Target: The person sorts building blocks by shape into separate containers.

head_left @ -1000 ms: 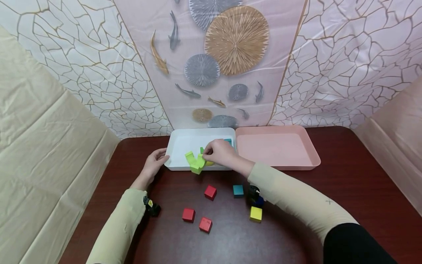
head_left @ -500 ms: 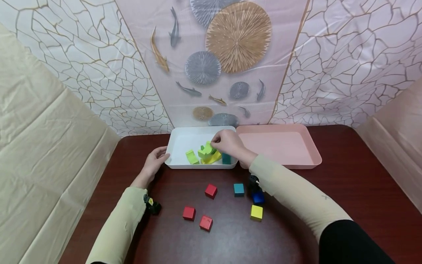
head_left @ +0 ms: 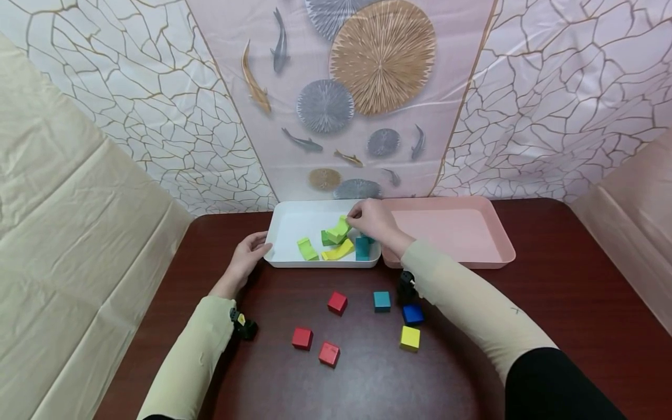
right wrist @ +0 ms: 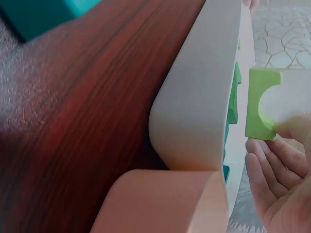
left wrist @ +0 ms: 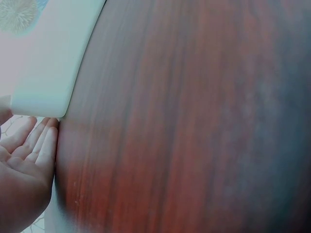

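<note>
Block of light green colour, with a rounded notch, is pinched by the right hand at one end, above the white tray. It is probably light, stiff and not easily broken; its flat outer faces should give the surest hold. The left hand, fingers extended, touches the tray's left end. Inside this tray are a second notched block, a yellow curved piece, a darker green block and a teal block. The pink tray stands just beside.
</note>
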{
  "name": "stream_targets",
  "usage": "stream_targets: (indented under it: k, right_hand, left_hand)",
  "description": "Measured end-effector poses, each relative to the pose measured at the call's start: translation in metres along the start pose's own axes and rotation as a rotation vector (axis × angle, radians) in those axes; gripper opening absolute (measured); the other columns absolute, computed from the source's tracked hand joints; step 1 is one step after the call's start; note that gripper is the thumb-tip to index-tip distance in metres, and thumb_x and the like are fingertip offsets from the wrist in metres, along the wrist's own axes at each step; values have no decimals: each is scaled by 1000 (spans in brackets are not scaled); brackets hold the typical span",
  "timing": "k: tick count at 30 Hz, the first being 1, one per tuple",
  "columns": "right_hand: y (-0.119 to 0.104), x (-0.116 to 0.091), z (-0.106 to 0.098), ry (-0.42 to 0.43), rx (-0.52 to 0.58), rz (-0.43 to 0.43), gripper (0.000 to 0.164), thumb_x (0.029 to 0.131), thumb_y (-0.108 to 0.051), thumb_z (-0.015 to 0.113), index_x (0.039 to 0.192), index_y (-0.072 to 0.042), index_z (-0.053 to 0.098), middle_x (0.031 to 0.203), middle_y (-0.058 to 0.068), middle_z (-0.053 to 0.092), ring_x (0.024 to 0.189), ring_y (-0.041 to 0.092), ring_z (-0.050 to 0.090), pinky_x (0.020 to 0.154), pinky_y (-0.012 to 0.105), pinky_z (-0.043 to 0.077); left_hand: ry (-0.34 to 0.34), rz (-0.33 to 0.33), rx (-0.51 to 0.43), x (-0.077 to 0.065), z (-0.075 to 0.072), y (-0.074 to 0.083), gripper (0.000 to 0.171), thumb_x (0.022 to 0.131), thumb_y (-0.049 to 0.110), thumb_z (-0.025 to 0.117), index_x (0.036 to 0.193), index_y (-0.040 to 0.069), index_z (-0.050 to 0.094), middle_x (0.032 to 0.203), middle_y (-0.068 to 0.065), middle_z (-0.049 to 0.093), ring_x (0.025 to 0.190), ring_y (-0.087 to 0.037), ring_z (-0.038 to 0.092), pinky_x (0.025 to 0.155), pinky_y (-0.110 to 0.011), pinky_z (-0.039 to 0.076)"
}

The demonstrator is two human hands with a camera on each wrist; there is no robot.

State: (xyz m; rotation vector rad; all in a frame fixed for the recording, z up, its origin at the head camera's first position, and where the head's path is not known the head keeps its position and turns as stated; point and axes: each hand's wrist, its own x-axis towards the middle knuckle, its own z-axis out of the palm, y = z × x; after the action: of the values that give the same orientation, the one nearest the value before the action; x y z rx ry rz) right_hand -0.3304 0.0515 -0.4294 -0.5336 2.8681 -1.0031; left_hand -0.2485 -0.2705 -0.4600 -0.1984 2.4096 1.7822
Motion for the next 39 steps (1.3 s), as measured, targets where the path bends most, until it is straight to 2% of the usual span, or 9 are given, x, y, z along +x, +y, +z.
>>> stream_targets:
  k: [6, 11, 15, 27, 39]
  right_hand:
    - [8, 4, -2, 2, 1, 22, 23, 102, -23, 70, 113, -7, 82, 112, 11, 81, 100, 25, 75, 88, 41, 61]
    - [14, 7, -1, 0, -7, 30, 23, 103, -23, 70, 114, -6, 82, 114, 12, 80, 102, 26, 74, 89, 41, 61]
    - [19, 9, -2, -1, -12, 38, 24, 103, -23, 70, 116, -6, 81, 116, 13, 80, 105, 27, 74, 91, 42, 60]
    - [26, 12, -2, -9, -23, 48, 24, 103, -21, 70, 117, -5, 81, 119, 14, 80, 112, 29, 73, 99, 44, 59]
    - [28, 12, 0, -17, -32, 41, 20, 102, -16, 71, 115, -5, 82, 117, 14, 80, 109, 28, 74, 96, 43, 59]
  left_hand:
    - [6, -6, -5, 7, -1, -6, 54, 109, 9, 57, 158, -7, 40, 162, -30, 44, 149, -43, 46, 85, -5, 45]
    - [17, 10, -5, 21, -2, -26, 56, 110, 13, 57, 160, -5, 39, 163, -29, 44, 149, -42, 46, 85, -5, 44]
    - [27, 34, 4, 26, -2, -35, 56, 110, 16, 58, 160, -3, 41, 162, -27, 45, 148, -40, 48, 87, -5, 45]
    - [24, 39, 20, 24, -2, -37, 54, 111, 17, 58, 159, -1, 43, 162, -25, 47, 147, -38, 49, 95, -12, 47]
    - [37, 51, 5, 26, -2, -36, 54, 110, 14, 58, 158, -4, 42, 160, -28, 47, 145, -40, 49, 88, -5, 46]
